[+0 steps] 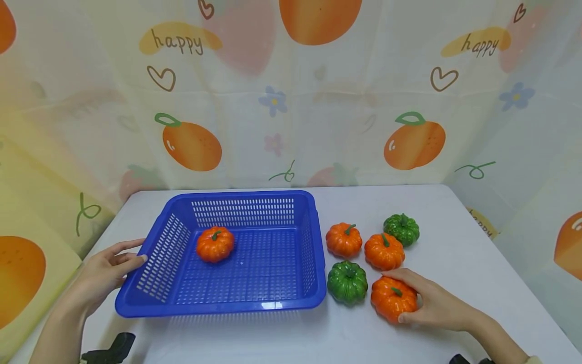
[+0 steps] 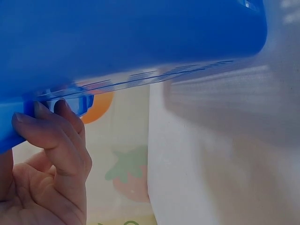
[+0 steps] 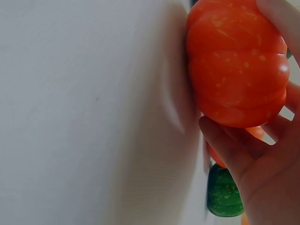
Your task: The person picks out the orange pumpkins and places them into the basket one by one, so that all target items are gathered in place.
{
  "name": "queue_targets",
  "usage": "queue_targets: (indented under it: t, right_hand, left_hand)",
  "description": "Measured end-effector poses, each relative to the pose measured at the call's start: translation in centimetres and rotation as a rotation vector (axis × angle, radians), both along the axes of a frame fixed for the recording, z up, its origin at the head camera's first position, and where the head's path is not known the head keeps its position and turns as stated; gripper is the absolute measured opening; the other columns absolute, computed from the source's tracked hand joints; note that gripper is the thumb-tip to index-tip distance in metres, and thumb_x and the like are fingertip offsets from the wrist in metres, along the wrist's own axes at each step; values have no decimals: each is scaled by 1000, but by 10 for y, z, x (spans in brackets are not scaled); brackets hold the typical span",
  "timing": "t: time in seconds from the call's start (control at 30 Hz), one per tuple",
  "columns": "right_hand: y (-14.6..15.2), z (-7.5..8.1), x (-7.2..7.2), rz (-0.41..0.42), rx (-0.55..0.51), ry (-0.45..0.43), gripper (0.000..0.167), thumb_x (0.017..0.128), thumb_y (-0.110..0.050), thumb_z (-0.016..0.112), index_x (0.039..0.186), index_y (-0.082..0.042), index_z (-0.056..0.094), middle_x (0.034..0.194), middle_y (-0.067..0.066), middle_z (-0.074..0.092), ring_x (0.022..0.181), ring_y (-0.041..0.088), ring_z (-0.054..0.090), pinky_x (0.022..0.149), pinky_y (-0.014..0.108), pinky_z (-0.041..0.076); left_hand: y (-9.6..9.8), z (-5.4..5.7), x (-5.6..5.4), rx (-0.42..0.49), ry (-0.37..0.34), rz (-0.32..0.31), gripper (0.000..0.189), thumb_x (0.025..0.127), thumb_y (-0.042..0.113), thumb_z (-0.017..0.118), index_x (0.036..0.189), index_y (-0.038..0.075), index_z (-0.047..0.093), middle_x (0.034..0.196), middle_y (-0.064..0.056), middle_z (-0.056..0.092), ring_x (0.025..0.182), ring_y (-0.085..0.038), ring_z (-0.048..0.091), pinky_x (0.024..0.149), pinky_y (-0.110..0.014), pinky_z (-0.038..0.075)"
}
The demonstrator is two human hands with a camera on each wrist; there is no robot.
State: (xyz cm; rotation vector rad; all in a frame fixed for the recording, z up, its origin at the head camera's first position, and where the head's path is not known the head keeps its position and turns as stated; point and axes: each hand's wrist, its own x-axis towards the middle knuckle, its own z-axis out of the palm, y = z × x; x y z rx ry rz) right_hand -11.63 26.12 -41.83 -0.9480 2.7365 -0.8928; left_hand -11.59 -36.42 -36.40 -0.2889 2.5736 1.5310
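Nearest, at the person's 4 o'clock, the right hand (image 1: 432, 305) grips the nearest orange pumpkin (image 1: 393, 302), thumb on its near side and fingers bent over its far side. That pumpkin sits at about 9 o'clock from the palm, between the fingertips. It is squat and round with no clear long axis, its short green stem facing up; whether its base touches the white table (image 1: 268, 341) I cannot tell.

The key relation: the blue basket (image 1: 218, 309) lies between 9 and 10 o'clock from this pumpkin, with the near green pumpkin (image 1: 347, 284) directly between them, just beside the basket's wall. The right hand is plainly the nearer one to the held pumpkin; the left hand (image 1: 109, 268) is well apart, at the basket's 9 o'clock, its fingers and thumb curled on the rim and gripping it.

Farther off, a middle orange pumpkin (image 1: 384, 252) stands just beyond the held one, near 12 o'clock, and a left-hand orange pumpkin (image 1: 343, 241) at about 11. Inside the basket, a lone orange pumpkin (image 1: 215, 245) rests toward 10 o'clock of its floor. The far green pumpkin (image 1: 402, 229) lies at 12 o'clock, behind the middle orange one. Beyond everything hangs a fruit-printed cloth (image 1: 336, 141).
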Motion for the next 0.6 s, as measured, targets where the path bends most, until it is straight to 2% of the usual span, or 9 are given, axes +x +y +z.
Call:
queue_targets:
  t: [0.27, 0.6]
  right_hand:
    - [-2, 6, -3, 6, 3, 46, 74, 71, -39, 77, 134, -17, 45, 129, -9, 48, 113, 4, 47, 91, 30, 46]
    - [-5, 16, -4, -25, 19, 66, 73, 70, -41, 77, 134, -23, 45, 129, -12, 48, 116, 3, 46, 93, 31, 45]
  left_hand:
    - [0, 0, 0, 1, -5, -2, 61, 89, 36, 60, 139, 11, 36, 86, 11, 61, 75, -12, 62, 67, -29, 53]
    - [0, 0, 0, -3, 0, -1, 62, 89, 37, 60, 139, 9, 35, 86, 11, 62, 75, -11, 62, 68, -29, 53]
